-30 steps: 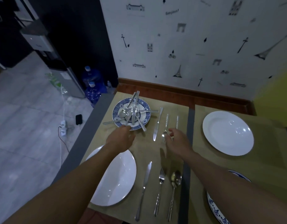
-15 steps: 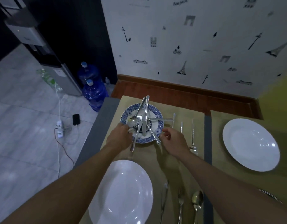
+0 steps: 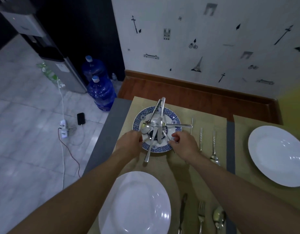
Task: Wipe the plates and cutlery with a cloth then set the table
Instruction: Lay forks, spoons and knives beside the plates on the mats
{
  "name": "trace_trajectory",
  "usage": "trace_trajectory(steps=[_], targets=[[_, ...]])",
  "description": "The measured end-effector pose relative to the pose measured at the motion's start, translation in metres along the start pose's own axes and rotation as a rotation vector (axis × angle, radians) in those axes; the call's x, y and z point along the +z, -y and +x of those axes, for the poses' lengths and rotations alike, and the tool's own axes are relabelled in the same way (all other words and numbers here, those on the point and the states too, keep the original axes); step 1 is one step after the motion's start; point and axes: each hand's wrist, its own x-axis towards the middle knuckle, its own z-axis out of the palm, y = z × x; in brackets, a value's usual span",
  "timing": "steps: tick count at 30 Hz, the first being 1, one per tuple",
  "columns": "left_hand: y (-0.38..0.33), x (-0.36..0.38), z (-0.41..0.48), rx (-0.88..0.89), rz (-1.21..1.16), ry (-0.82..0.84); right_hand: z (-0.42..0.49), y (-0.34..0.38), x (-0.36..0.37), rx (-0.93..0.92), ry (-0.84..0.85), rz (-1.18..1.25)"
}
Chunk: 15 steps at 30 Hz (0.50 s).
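Left hand (image 3: 129, 142) and right hand (image 3: 185, 144) grip the blue plate (image 3: 139, 120) at its near rim, cutlery (image 3: 160, 125) heaped just beyond: lifting it away looks next, kept level.

We are seeing centre patterned plate (image 3: 170, 114) in blue-and-white tilework | cutlery (image 3: 160, 126) on it silver | lower-centre plate (image 3: 134, 206) and right-edge plate (image 3: 277, 156) plain white | placemat (image 3: 208, 115) tan | left-centre water bottles (image 3: 102, 97) blue | upper-right wallpaper (image 3: 221, 22) white with dark landmark motifs
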Motion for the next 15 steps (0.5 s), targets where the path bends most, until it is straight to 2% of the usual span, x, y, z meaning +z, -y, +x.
trace_trajectory(steps=[4,10,15], targets=[[0.002,0.002,0.0,0.007,-0.047,-0.005,0.007,0.001,0.001,0.021,0.003,-0.03],[0.005,0.006,-0.002,0.035,-0.094,-0.038,0.022,0.013,-0.005,0.022,-0.092,0.028],[0.009,0.01,-0.001,0.11,0.006,-0.103,0.042,0.024,-0.006,-0.021,-0.094,0.046]])
